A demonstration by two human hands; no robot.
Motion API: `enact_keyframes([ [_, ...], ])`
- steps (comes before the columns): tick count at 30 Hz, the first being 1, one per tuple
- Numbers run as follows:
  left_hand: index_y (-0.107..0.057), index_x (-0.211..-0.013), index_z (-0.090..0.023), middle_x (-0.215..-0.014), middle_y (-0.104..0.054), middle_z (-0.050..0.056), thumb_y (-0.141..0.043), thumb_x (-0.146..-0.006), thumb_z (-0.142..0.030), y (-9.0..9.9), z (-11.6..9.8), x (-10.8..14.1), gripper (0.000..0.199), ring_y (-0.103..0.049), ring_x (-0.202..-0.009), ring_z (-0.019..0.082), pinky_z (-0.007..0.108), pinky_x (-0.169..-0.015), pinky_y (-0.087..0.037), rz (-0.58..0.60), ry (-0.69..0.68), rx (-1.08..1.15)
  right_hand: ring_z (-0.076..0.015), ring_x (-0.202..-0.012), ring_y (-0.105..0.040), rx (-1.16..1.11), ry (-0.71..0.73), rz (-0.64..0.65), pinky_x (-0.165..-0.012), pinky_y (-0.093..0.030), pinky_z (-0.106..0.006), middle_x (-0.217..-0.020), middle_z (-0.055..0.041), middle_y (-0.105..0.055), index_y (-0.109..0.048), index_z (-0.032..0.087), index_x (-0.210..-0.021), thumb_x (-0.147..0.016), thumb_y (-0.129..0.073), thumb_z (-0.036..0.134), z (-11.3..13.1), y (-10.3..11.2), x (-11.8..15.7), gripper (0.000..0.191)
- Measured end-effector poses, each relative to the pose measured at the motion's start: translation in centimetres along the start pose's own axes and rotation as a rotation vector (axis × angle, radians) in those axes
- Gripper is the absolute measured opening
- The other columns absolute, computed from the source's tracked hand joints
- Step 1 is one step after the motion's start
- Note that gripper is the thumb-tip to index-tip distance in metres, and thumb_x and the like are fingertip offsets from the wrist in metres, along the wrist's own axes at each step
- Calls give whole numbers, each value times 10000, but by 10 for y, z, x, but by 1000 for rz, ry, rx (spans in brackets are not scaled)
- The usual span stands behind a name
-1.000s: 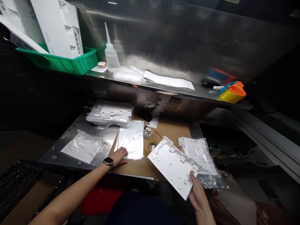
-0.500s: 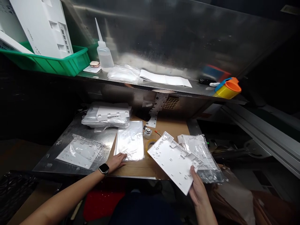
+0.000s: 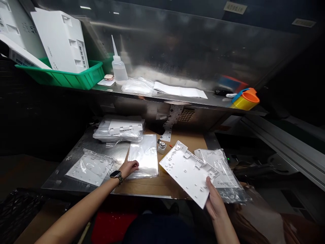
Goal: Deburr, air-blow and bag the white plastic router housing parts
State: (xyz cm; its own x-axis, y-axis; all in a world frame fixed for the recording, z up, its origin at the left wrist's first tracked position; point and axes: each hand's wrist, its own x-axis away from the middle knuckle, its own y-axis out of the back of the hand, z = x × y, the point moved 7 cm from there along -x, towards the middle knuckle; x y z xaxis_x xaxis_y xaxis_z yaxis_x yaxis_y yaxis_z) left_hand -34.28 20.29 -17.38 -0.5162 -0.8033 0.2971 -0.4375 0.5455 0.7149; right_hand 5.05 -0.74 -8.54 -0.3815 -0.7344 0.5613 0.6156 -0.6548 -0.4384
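Note:
A white plastic housing panel (image 3: 188, 173) with small clips and ribs is tilted in my right hand (image 3: 215, 201), the thumb over its near right edge. My left hand (image 3: 129, 168), with a watch on the wrist, is over the lower left of a flat stack of clear plastic bags (image 3: 144, 152). Its fingers are curled together; whether they pinch a bag's film is hidden. Bagged white panels (image 3: 91, 167) lie to the left. More bagged panels (image 3: 215, 166) lie at right, partly behind the held panel.
Behind is a pile of plastic-wrapped pieces with a white part (image 3: 125, 125) on top. A small metal-topped bottle (image 3: 161, 146) stands beyond the bags. The shelf above carries a green bin (image 3: 73, 79), a squeeze bottle (image 3: 120, 71), folded paper (image 3: 180, 90) and tape rolls (image 3: 245, 99).
My left hand has gone from lying flat on the bags to curled fingers, its wrist raised. My right hand keeps the panel in nearly the same place. The camera view has shifted slightly.

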Motion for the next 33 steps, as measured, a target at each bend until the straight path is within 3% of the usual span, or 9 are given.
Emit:
enact_keyframes([
  [7,-656,-1159,-164,-1186,-669,83,-664,-940,-362,0,9,-26,296,-663,-1023,236,447,-876,-575,151,161,142,-287,-1322,-595,9,32,20,-1125,-500,-441,-1375,-93,-669,-509,208,-1476,-852,-764,496,-1,-7,1,733],
  [13,-630,-1202,-160,-1148,-674,83,-639,-960,-361,2,23,-43,315,-678,-942,207,406,-804,-596,235,266,450,-284,-1318,-599,-2,39,-21,-1120,-501,-439,-1366,-99,-676,-496,204,-1486,-849,-760,513,1,-1,4,755],
  [20,-636,-1149,-153,-1053,-675,55,-664,-947,-321,8,21,-55,264,-665,-819,164,334,-701,-591,196,300,719,-297,-1341,-577,-45,65,-57,-1113,-506,-458,-1361,-106,-680,-506,203,-1479,-847,-750,539,11,-1,13,756],
  [27,-645,-1142,-151,-1126,-681,70,-666,-944,-271,26,8,-52,232,-682,-932,193,374,-782,-604,162,306,952,-293,-1350,-569,-69,87,-62,-1137,-479,-453,-1366,-114,-675,-507,194,-1478,-845,-750,546,20,-5,16,764],
  [33,-664,-1041,-141,-996,-702,40,-688,-928,-244,38,-6,-43,155,-689,-850,171,355,-756,-603,140,275,1012,-309,-1317,-597,-26,66,-40,-1111,-494,-472,-1353,-122,-683,-515,207,-1472,-824,-765,557,19,0,11,778],
])
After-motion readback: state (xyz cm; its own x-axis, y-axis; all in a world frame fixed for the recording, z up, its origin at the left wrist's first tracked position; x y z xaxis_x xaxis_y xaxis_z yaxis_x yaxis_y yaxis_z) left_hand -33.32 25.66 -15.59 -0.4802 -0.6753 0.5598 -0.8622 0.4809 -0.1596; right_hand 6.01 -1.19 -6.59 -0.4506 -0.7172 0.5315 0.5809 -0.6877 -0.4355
